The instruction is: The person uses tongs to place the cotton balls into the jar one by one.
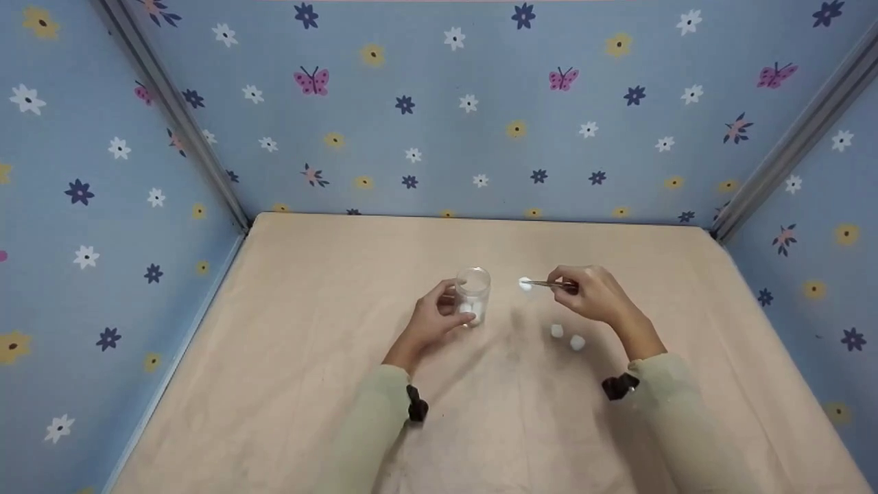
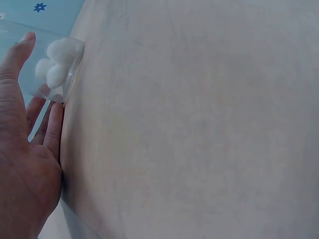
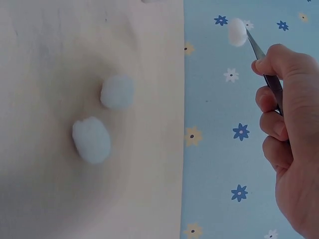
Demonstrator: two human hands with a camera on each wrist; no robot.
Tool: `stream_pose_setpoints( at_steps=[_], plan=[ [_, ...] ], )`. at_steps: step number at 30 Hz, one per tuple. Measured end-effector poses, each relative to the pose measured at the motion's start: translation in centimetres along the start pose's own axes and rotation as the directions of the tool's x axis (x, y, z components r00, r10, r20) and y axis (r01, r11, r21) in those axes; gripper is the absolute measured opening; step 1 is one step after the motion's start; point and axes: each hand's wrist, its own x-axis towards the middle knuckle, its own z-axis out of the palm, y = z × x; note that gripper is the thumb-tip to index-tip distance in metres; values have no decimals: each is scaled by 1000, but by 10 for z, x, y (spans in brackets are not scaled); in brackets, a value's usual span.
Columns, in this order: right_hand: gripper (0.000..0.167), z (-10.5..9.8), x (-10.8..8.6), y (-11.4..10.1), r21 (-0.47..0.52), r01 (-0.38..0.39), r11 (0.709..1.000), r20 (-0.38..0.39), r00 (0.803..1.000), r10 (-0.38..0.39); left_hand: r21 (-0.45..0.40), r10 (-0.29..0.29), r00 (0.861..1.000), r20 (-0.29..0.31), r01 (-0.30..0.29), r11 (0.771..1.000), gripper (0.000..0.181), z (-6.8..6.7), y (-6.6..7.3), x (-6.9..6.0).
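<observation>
My left hand [image 1: 433, 317] holds a clear jar [image 1: 474, 283] upright on the table, thumb on the near side and fingers behind it. Several white cotton balls [image 2: 62, 52] lie at the jar's bottom. To the right, my right hand [image 1: 591, 291] grips a pair of tweezers [image 3: 271, 79] with its fingers curled round them. A single cotton ball [image 3: 237, 33] is pinched at the tweezer tips, raised above the table and apart from the jar. Two more cotton balls [image 1: 557, 331] [image 3: 92, 140] rest on the table below the right hand.
A pale cloth-covered table [image 1: 329, 274] spreads under both hands. Blue flowered panels [image 1: 425, 75] stand behind it and at both sides, with grey posts [image 1: 180, 116] at the corners. Dark wrist devices [image 1: 621, 386] sit on both sleeves.
</observation>
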Motion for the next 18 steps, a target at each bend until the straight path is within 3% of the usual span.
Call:
stream_pose_setpoints(
  at_steps=[18],
  plan=[
    [10, 4, 17, -10, 9, -63, 998, 23, 998, 63, 8, -14, 1000, 7, 14, 1000, 70, 0, 1, -1]
  ],
)
